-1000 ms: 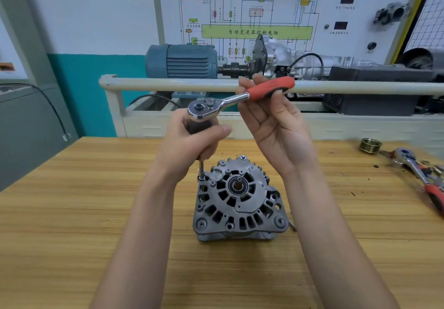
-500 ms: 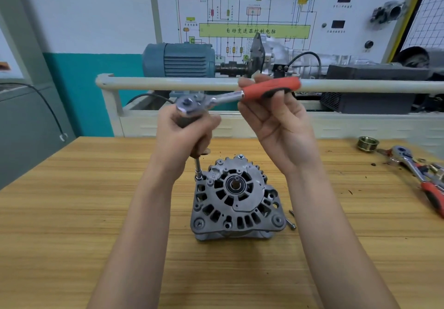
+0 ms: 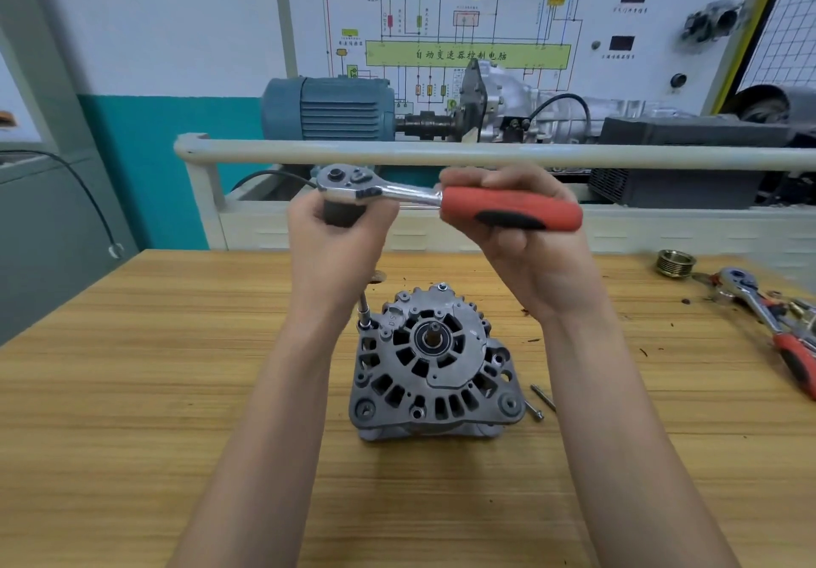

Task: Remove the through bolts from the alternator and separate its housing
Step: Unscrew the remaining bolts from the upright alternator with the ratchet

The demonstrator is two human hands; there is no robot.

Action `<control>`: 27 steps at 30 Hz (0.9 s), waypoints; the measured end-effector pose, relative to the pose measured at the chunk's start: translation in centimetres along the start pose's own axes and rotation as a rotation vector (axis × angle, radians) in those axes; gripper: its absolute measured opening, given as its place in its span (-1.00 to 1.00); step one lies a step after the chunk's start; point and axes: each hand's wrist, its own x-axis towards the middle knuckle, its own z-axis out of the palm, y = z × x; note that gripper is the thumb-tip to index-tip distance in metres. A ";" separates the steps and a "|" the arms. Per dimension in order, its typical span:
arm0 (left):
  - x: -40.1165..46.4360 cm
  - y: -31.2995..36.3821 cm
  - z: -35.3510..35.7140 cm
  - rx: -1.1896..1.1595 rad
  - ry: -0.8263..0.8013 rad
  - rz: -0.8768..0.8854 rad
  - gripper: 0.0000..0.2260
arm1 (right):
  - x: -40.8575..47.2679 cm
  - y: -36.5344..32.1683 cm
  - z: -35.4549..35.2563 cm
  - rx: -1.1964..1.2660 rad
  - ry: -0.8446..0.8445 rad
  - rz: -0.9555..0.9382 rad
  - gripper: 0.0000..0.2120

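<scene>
Alternator [image 3: 435, 364] upright on the wooden bench [image 3: 132, 391], shaft end facing up, between both forearms. Ratchet [image 3: 441, 196] held level above it. Left hand [image 3: 335, 249] curled round the dark adapter under the ratchet head; from there a thin extension [image 3: 364, 309] drops to a through bolt at the housing's upper-left corner. Right hand [image 3: 525, 241] wrapped round the red handle, fingers behind, thumb beneath. 2 loose bolts [image 3: 539, 404] flat on the bench just right of the alternator. Well apart at far right, a brass pulley [image 3: 674, 262] and a second ratchet [image 3: 772, 324].
</scene>
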 end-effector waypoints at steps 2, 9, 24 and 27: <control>0.3 0.0 -1.1 -0.020 -0.177 0.021 -0.73 | 0.3 0.6 -0.1 0.165 0.070 0.042 -0.74; 0.3 0.3 -1.7 -0.044 -0.374 -0.012 -0.72 | 0.5 1.3 0.0 0.326 0.117 0.095 -0.75; 0.5 0.0 -2.0 -0.116 -0.489 0.006 -0.77 | 0.7 1.4 0.5 0.344 0.218 0.114 -0.75; 0.4 0.1 -1.4 -0.090 -0.338 -0.020 -0.70 | 0.6 1.3 0.5 0.376 0.171 0.088 -0.77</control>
